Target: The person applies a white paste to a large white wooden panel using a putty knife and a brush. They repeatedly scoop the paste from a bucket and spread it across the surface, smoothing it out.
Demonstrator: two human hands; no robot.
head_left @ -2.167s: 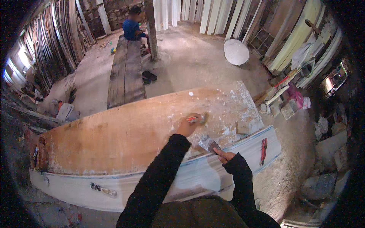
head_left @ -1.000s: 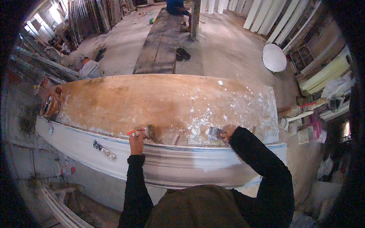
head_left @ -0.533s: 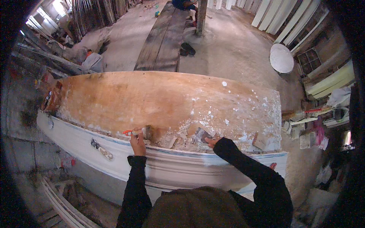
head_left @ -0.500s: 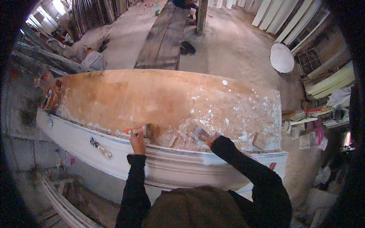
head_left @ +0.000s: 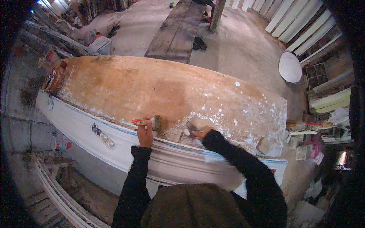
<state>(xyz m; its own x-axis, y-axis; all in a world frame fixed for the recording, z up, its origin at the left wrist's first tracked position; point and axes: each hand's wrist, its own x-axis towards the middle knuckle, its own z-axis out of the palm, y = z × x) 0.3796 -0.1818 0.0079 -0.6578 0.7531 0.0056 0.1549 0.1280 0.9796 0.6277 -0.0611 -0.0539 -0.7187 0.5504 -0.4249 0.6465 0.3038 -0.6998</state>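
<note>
My left hand (head_left: 145, 135) is closed around a flat brush (head_left: 156, 123) with a red-tipped handle, its dark head pointing right over the near edge of the brown board (head_left: 125, 81). My right hand (head_left: 201, 133) grips a scraper (head_left: 191, 128), whose blade is partly hidden and blurred. Its blade is down among pale plaster crumbs (head_left: 174, 133) gathered along that edge. Directly in front of the board runs a long white moulding (head_left: 167, 156) with grey bands and blue lines. Farther left on the moulding is an elongated, white-smeared dark thing (head_left: 102, 136) that I cannot make out.
White plaster spots cover the board's right part, where a small flat piece (head_left: 262, 145) lies. A dark plank bench (head_left: 173, 30) stretches away behind, with dark footwear (head_left: 199, 43) beside it and a person partly visible. A round white disc (head_left: 290, 67) and pale strips (head_left: 300, 28) stand at right.
My right hand has moved left with the scraper, into the crumbs, and the blade is less visible. My left hand keeps the brush in about the same place. The whole view has tilted and shifted.
</note>
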